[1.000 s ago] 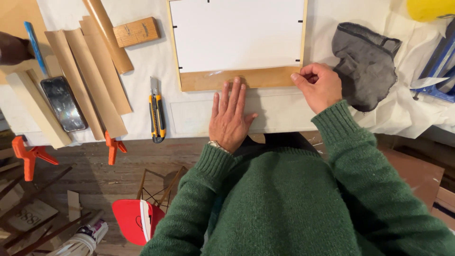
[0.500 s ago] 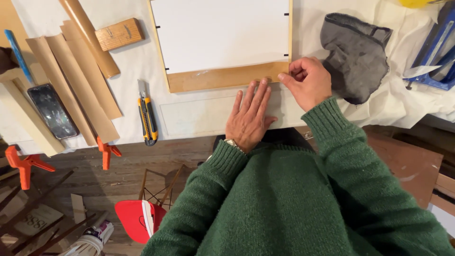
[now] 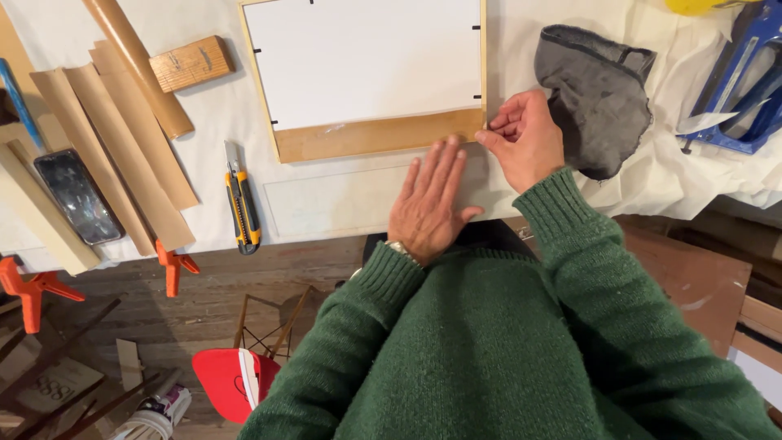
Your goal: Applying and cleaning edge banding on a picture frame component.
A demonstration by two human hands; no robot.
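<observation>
A wooden picture frame (image 3: 371,138) lies face down on the white-covered table (image 3: 326,204), its white backing board (image 3: 366,57) showing. My left hand (image 3: 432,200) rests flat on the table just below the frame's near edge, fingers spread. At the frame's near right corner, my right hand (image 3: 521,138) has its thumb and fingertips pinched together; whatever they hold is too small to see. Both arms wear green sweater sleeves.
A yellow and black utility knife (image 3: 243,208) lies left of the frame. Brown paper strips (image 3: 122,147), a wood block (image 3: 191,63) and a phone (image 3: 77,195) lie at left. A grey cloth (image 3: 599,94) and blue tool (image 3: 745,81) lie right. Orange clamps (image 3: 173,265) grip the table edge.
My right hand has slid up along the frame's near right corner, still pinched. My left hand stays flat under the frame. The view has shifted slightly.
</observation>
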